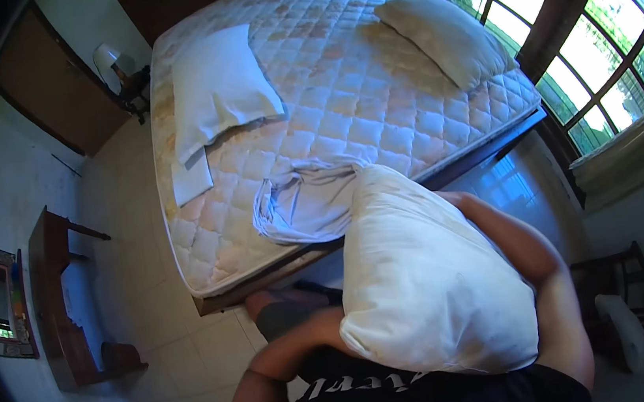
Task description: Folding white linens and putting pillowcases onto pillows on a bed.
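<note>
A large off-white pillow (427, 284) is held upright against my chest, between both arms. My left hand (337, 329) reaches behind its lower left side, and its fingers are hidden. On the far right side, my right hand (452, 199) grips the pillow near its upper part; those fingers are also mostly out of sight. The pillow's narrow upper end touches a bunched pale lavender cloth (316, 201) on the mattress. Whether the pillow's end is inside that cloth, I cannot tell.
Ahead stands a bed with a stained quilted mattress (333, 92). On it lie a white pillow (219, 81), a folded white cloth (193, 179) and a beige pillow (446, 38). A wooden desk (55, 291) is at left, a chair (635, 284) at right, windows (579, 52) beyond.
</note>
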The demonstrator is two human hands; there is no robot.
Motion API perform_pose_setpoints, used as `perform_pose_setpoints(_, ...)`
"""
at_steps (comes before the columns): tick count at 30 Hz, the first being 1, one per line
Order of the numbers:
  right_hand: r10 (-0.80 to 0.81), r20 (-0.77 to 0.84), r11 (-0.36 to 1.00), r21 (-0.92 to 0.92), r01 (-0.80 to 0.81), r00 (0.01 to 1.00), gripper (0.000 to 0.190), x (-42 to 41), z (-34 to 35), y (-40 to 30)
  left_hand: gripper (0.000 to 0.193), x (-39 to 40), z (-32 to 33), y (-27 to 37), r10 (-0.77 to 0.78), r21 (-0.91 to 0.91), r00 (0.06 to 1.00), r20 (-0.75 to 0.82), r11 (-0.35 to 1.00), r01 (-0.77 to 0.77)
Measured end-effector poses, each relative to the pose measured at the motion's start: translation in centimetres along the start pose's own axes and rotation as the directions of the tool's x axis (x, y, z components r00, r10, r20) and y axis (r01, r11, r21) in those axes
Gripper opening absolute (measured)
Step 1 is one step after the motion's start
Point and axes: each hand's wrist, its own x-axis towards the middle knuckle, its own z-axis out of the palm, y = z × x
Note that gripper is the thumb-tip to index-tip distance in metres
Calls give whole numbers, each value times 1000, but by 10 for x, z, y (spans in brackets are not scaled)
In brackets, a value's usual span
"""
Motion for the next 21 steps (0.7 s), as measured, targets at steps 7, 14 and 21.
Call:
perform_pose_setpoints(7, -75, 157, 969, -222, 109, 985, 75, 48, 12, -29, 67, -63, -123, 51, -1, 321, 659, -752, 873, 368)
perform_pose_setpoints(14, -386, 313, 917, 32, 397, 868, 87, 32, 63, -53, 64, -27, -116, 49, 216, 567, 893, -394, 822, 51)
perform_pose_setpoints(21, -469, -116, 883, -73, 463, 876, 73, -72, 102, -92, 61, -36, -42, 45, 215, 401, 791, -572, 915, 40)
